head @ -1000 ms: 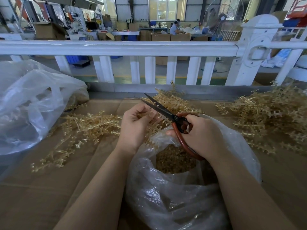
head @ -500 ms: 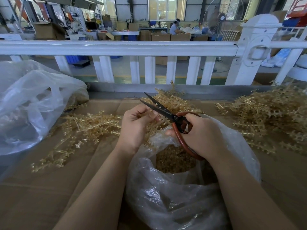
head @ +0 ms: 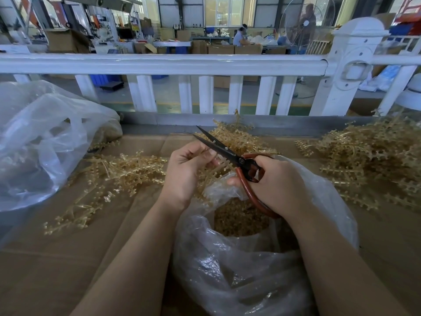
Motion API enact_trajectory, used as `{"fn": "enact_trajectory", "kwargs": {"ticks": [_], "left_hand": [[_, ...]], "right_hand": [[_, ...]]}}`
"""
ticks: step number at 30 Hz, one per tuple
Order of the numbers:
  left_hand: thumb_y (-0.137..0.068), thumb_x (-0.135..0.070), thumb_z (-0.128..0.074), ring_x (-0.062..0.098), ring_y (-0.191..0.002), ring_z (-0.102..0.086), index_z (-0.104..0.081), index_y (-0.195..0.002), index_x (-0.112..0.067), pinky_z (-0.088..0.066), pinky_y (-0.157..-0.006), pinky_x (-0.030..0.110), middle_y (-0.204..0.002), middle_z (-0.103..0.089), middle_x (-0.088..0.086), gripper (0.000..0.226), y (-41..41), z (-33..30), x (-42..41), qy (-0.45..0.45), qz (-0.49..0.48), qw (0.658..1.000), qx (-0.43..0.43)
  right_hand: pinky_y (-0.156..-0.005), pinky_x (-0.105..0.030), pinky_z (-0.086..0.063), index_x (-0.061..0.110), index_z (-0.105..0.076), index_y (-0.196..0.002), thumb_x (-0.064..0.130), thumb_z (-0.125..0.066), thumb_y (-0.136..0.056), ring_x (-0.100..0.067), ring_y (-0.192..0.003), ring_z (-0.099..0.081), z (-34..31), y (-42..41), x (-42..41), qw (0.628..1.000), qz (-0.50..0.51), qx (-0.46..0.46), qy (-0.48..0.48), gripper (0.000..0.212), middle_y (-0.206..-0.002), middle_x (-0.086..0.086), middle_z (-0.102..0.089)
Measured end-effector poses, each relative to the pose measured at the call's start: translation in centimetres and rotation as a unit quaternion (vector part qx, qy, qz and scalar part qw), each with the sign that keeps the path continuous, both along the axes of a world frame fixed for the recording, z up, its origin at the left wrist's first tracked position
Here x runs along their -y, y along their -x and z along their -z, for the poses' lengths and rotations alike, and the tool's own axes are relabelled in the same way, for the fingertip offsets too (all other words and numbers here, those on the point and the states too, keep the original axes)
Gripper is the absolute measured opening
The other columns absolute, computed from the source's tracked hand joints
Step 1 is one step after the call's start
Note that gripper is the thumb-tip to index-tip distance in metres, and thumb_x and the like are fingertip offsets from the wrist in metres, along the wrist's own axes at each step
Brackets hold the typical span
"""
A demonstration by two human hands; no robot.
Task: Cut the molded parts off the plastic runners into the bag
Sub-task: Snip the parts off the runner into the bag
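Note:
My left hand (head: pixel 184 169) grips a tan plastic runner (head: pixel 215 172) with small molded parts along it, holding it over the mouth of a clear plastic bag (head: pixel 239 265). My right hand (head: pixel 276 181) grips red-handled scissors (head: pixel 230 153); the black blades are slightly apart and lie across the runner near my left fingertips. Inside the bag lies a heap of cut tan parts (head: pixel 239 220). The scissors' lower handle loop runs under my right palm.
Piles of tan runners lie on the cardboard-covered table: one at left (head: pixel 114 176), one behind the hands (head: pixel 237 137), a big one at right (head: pixel 369 163). A second clear bag (head: pixel 38 142) bulges at far left. A white railing (head: pixel 182 63) borders the table's far edge.
The scissor blades have narrowed slightly around the runner. My left fingers have shifted a little on the runner. Both arms stay in place over the bag.

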State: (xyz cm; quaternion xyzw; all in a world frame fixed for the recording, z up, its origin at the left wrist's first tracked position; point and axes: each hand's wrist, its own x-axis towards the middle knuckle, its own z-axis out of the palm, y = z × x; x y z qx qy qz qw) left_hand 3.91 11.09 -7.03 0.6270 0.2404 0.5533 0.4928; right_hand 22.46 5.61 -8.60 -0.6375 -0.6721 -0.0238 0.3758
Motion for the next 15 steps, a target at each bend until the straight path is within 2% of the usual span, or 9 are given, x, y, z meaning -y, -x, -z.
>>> {"fn": "enact_trajectory", "kwargs": {"ticks": [2, 7, 12, 15], "left_hand": [[-0.089, -0.002, -0.058, 0.01, -0.069, -0.062, -0.069, -0.074, -0.013, -0.048, -0.07, 0.019, -0.07, -0.067, -0.002, 0.021, -0.11, 0.07, 0.01, -0.005, 0.014, 1.0, -0.004], [-0.091, 0.01, -0.054, 0.008, -0.069, -0.061, -0.068, -0.081, -0.008, -0.048, -0.07, 0.019, -0.071, -0.068, -0.003, 0.025, -0.5, 0.19, 0.12, -0.02, 0.032, 0.999, -0.016], [-0.091, 0.011, -0.053, 0.008, -0.069, -0.062, -0.067, -0.082, -0.006, -0.048, -0.07, 0.018, -0.071, -0.069, -0.003, 0.023, -0.44, 0.22, 0.08, -0.022, 0.032, 0.999, -0.012], [-0.091, 0.01, -0.054, 0.008, -0.07, -0.062, -0.068, -0.081, -0.007, -0.048, -0.071, 0.018, -0.071, -0.069, -0.004, 0.024, -0.47, 0.29, 0.06, -0.025, 0.033, 0.999, -0.017]], "right_hand": [[-0.057, -0.01, -0.035, 0.036, -0.061, -0.089, 0.097, -0.042, -0.067, 0.009, -0.064, -0.05, -0.05, -0.06, 0.01, 1.0, 0.004, 0.009, 0.0, 0.068, -0.066, 0.027, -0.05], [-0.055, -0.007, -0.026, 0.036, -0.061, -0.094, 0.078, -0.065, -0.076, 0.013, -0.06, -0.044, -0.07, -0.03, 0.03, 0.999, 0.014, 0.029, -0.003, 0.046, -0.064, 0.029, -0.045], [-0.048, -0.008, -0.025, 0.037, -0.053, -0.083, 0.083, -0.059, -0.073, 0.01, -0.053, -0.044, -0.29, 0.22, 0.25, 1.0, 0.012, 0.025, -0.004, 0.048, -0.058, 0.025, -0.043], [-0.049, -0.008, -0.027, 0.033, -0.06, -0.084, 0.083, -0.061, -0.073, 0.009, -0.056, -0.047, -0.3, 0.21, 0.19, 1.0, 0.013, 0.024, 0.002, 0.051, -0.06, 0.025, -0.047]]}}
